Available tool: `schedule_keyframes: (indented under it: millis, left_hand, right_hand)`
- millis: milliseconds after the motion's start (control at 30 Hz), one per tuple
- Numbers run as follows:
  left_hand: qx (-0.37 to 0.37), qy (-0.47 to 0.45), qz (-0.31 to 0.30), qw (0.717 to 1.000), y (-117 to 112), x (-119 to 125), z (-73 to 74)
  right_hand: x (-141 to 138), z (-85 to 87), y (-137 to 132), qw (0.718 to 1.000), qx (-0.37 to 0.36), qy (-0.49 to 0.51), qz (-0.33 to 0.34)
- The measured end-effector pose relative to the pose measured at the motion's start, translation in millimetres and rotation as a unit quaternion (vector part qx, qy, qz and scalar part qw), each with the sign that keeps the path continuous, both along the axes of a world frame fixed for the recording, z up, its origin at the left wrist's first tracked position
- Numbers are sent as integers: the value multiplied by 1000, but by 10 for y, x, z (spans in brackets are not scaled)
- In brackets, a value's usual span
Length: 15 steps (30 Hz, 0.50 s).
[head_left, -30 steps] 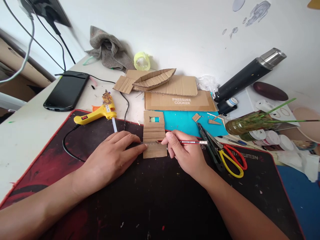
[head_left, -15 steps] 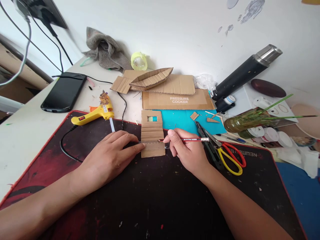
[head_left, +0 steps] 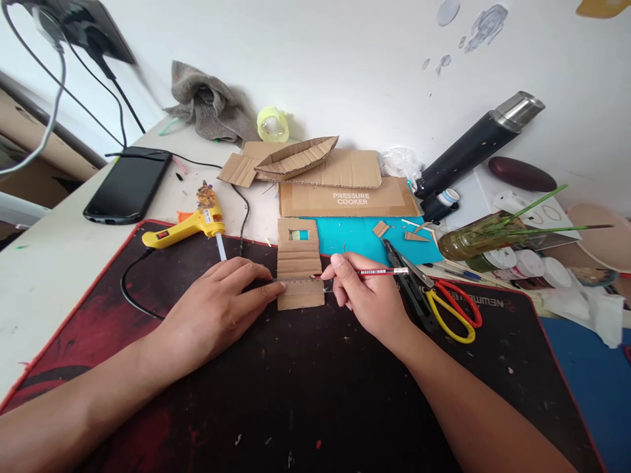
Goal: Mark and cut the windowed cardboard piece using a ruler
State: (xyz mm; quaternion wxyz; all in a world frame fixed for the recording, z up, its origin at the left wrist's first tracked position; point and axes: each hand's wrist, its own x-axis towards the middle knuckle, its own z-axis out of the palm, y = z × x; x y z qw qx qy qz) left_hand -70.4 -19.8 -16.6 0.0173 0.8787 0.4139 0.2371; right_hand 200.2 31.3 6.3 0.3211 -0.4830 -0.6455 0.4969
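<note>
A strip of cardboard [head_left: 298, 255] with a small rectangular cut-out near its far end lies on the dark desk mat. Across its near part rests a clear ruler [head_left: 302, 285]. My left hand [head_left: 217, 305] holds the ruler's left end down, fingers pressed together. In my right hand [head_left: 367, 289] is a red and black pencil [head_left: 374, 271], pinched by thumb and fingers. The pencil's tip is at the cardboard along the ruler's far edge. Whether the tip touches is too small to tell.
Behind lie cardboard pieces [head_left: 350, 197] on blue paper [head_left: 340, 230]. A yellow glue gun [head_left: 187, 230] and phone [head_left: 129, 184] are at left. Scissors [head_left: 453, 309], a utility knife [head_left: 411, 292], a black flask [head_left: 478, 144] and a brush jar [head_left: 456, 240] stand or lie at right.
The view has shifted slightly. Both hands, the ruler and the cardboard stay nearly in place; the pencil's rear end is a little higher in the picture.
</note>
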Motion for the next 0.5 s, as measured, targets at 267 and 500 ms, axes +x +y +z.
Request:
schedule_keyframes:
  millis: [267, 500]
  left_hand:
    - [6, -7, -5, 1000, 11, 16, 22]
    - [-5, -8, -1, 1000, 2, 10, 16]
  right_hand:
    - [7, -22, -5, 1000, -2, 9, -11]
    - [11, -13, -9, 1000, -4, 4, -7]
